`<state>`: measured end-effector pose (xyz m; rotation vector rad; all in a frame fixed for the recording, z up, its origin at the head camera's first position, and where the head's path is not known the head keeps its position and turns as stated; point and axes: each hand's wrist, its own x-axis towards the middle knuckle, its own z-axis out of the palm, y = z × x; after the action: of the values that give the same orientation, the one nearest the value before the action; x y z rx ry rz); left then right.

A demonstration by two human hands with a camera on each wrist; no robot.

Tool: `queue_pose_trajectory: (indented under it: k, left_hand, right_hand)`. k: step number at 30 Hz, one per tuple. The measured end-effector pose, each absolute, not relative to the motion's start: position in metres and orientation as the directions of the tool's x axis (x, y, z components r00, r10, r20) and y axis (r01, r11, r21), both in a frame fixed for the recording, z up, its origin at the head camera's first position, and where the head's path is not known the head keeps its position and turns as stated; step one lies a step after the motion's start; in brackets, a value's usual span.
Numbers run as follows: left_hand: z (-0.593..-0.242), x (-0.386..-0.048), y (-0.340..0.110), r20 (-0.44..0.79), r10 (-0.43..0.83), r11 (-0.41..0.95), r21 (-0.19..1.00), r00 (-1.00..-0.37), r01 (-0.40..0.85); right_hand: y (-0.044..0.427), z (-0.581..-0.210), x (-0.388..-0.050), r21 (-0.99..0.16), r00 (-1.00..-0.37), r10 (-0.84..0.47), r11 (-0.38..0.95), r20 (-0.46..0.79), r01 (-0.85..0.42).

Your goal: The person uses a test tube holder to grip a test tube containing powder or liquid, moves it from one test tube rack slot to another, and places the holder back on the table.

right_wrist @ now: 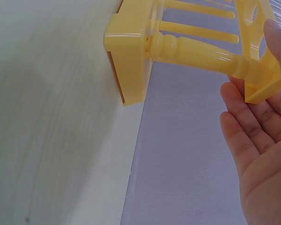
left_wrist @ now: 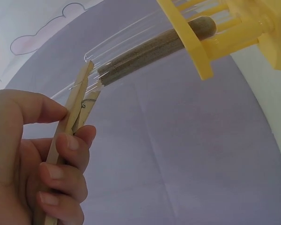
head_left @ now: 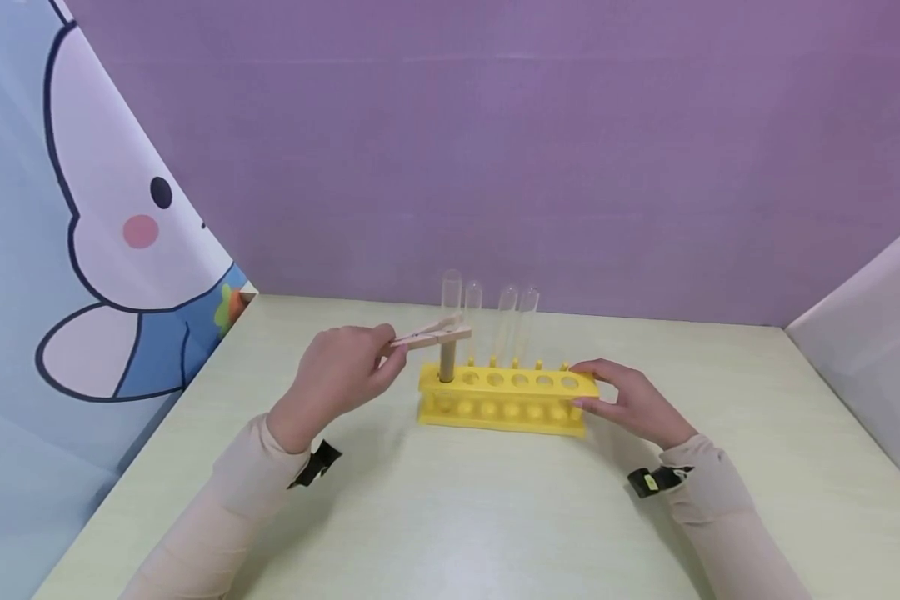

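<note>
My left hand (head_left: 342, 372) grips a wooden test tube clamp (head_left: 431, 337), whose jaws are around a glass tube (head_left: 452, 292) near its middle. Brownish-grey material (left_wrist: 145, 57) fills the lower part of that tube, which passes through the leftmost hole of a yellow rack (head_left: 502, 428); its rounded end shows below the top plate in the left wrist view. My right hand (head_left: 633, 403) holds the right end of the rack's top plate, thumb on one side and fingers on the other.
Several empty glass tubes (head_left: 507, 308) stand upside down on pegs along the rack's back. The rack rests on a pale table (head_left: 390, 517). Behind rises a purple backdrop (head_left: 495, 167), with a cartoon-printed cloth (head_left: 97, 333) at left and a white cloth (head_left: 877, 308) at right.
</note>
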<state>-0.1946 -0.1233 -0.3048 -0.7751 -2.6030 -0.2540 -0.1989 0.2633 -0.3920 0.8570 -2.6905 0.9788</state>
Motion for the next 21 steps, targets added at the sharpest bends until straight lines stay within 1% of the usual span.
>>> queue_pose_trajectory:
  k: [11,16,21]
  left_hand:
    - [-0.298,-0.193,-0.124,0.464,0.474,0.832,0.042,-0.748,0.554]
    - [-0.295,-0.192,-0.125,0.487,0.476,0.828,0.033,-0.732,0.56]
    - [-0.29,-0.191,-0.125,0.479,0.475,0.829,0.038,-0.738,0.558]
  right_hand:
    - [0.263,-0.393,-0.198,-0.554,-0.832,-0.458,0.624,0.313,-0.551]
    - [0.263,-0.392,-0.197,-0.549,-0.828,-0.461,0.623,0.319,-0.558]
    - [0.263,-0.39,-0.197,-0.541,-0.83,-0.46,0.632,0.316,-0.555]
